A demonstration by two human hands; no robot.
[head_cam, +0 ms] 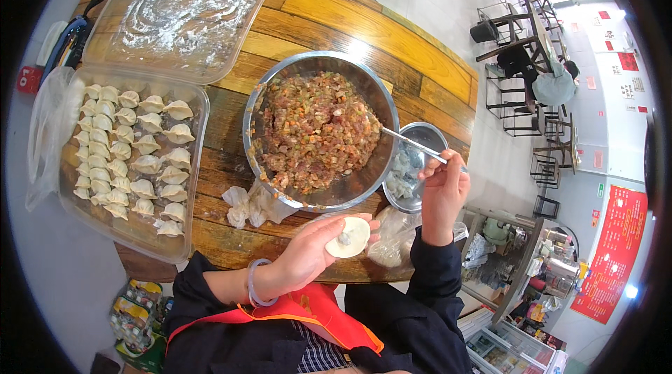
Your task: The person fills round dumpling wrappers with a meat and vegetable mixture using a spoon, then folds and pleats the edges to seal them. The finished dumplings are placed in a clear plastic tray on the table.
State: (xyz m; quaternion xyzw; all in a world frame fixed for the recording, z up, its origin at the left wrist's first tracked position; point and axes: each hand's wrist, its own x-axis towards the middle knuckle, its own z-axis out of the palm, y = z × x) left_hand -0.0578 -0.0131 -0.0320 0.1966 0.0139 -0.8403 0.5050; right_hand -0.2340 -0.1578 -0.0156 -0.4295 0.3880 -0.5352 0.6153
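My left hand (310,253), with a bangle at its wrist, holds a round dough wrapper (353,237) in the palm; a small greyish piece lies on it. In my right hand (446,195) is the handle of a metal utensil (415,144), whose tip is hidden in the minced filling (320,130). A large steel bowl (391,106) holds this filling, flecked with orange and green bits. Beside it, partly under my right hand, a smaller metal bowl (422,130) contains pale, translucent pieces. Folded dumplings (147,165) stand in rows in a clear plastic tray (198,164) on the left.
A flour-dusted plastic tray or lid (184,22) lies at the wooden table's (378,17) far left. Crumpled tissue (249,206) and a plastic bag (391,242) lie near the front edge. Tables and stools stand beyond at right, with a seated person (554,85). A glass-topped cabinet (509,347) is at lower right.
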